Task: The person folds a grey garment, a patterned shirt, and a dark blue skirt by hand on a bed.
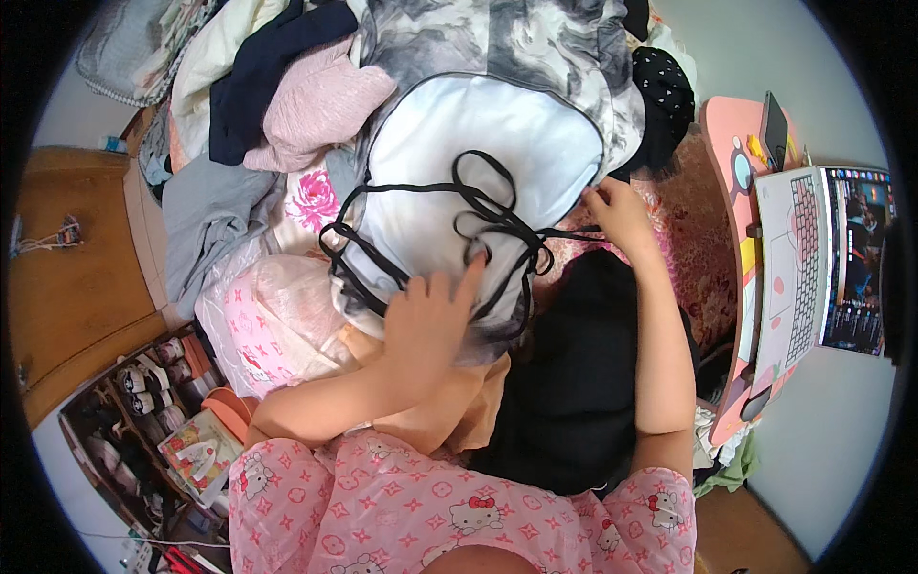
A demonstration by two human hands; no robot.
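A grey-and-white marbled garment [545, 43] with a white lining [430, 136] and thin black straps [409, 188] lies spread out before me. My right hand [618, 212] pinches the dark-edged border of the lining at its right side. Over the lower part of the garment, among the tangled straps, is my left hand [434, 323], somewhat blurred, with its index finger stretched out; it does not appear to grip anything. Black cloth [574, 380] lies under my right forearm, and tan cloth [459, 409] is below my left hand.
Piled clothes include a pink garment [323, 107], a navy one [265, 93] and a grey one [208, 215]. A pink table [724, 165] at the right holds a laptop [796, 258] and a mouse [755, 404]. Shoes fill a rack [107, 387] at the lower left, near a wooden door [86, 273].
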